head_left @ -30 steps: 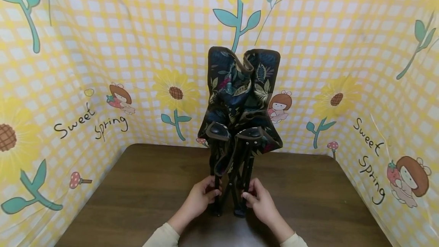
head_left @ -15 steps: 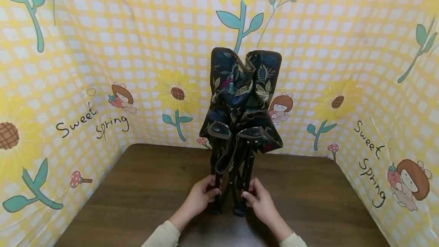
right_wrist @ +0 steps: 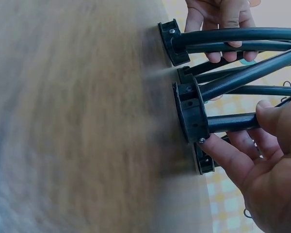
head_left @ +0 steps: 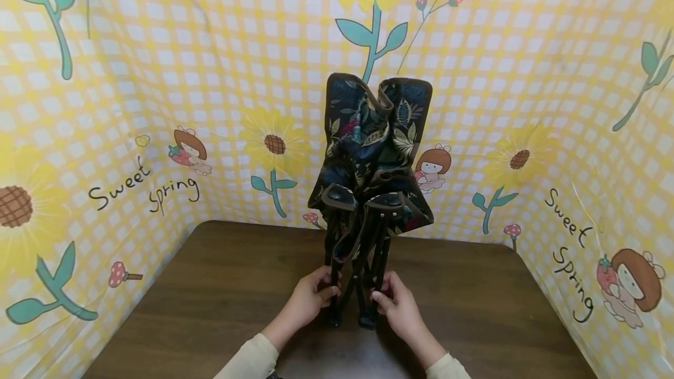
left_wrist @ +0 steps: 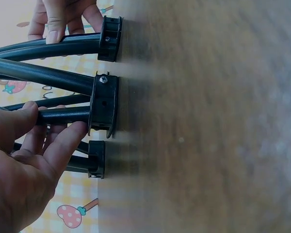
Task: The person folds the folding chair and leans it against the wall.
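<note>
A partly folded camping chair (head_left: 363, 139) with dark, leaf-patterned fabric stands upright on the brown wooden table. Its black tube legs (head_left: 356, 285) cross and end in plastic feet (left_wrist: 104, 107) close to the tabletop; whether every foot touches it I cannot tell. Low on the left side, my left hand (head_left: 309, 297) grips one leg between thumb and fingers. Opposite it, my right hand (head_left: 398, 304) holds another leg the same way. The right wrist view shows my right thumb and fingers around a tube (right_wrist: 233, 122) just above its foot.
The wooden table (head_left: 221, 279) has rounded far corners. Yellow-and-white checked cloth (head_left: 221, 75), printed with sunflowers and cartoon figures, hangs along the back and both sides, close behind the chair.
The head view has shifted slightly. Both hands keep their grip on the legs, and the chair holds nearly the same pose.
</note>
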`<state>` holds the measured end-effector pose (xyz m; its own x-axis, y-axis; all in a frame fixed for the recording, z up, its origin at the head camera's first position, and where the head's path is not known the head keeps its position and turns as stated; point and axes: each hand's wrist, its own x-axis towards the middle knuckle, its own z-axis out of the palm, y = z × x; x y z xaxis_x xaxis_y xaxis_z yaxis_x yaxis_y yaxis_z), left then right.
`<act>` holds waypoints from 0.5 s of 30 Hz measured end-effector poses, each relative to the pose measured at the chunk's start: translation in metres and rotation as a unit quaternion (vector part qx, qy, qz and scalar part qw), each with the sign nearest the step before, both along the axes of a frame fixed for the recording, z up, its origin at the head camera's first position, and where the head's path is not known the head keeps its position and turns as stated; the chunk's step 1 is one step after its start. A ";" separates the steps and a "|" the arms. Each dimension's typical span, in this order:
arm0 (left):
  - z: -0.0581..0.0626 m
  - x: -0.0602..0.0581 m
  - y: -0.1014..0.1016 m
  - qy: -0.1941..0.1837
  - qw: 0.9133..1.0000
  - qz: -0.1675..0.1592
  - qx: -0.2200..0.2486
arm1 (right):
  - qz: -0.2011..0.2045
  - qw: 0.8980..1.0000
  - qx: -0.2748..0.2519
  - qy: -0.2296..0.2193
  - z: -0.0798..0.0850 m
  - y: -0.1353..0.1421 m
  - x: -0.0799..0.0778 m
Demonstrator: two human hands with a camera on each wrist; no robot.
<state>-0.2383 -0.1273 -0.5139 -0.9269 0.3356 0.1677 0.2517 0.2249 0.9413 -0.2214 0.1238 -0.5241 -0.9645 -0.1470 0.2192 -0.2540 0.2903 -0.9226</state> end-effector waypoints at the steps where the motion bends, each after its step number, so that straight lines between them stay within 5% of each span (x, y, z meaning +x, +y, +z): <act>1: 0.000 -0.001 0.000 0.002 1.000 0.000 -0.001 | 0.002 1.000 0.000 0.000 0.000 0.000 -0.001; 15: -0.004 -0.008 -0.001 0.009 1.000 0.003 -0.004 | 0.014 1.000 -0.002 -0.008 -0.001 0.003 -0.008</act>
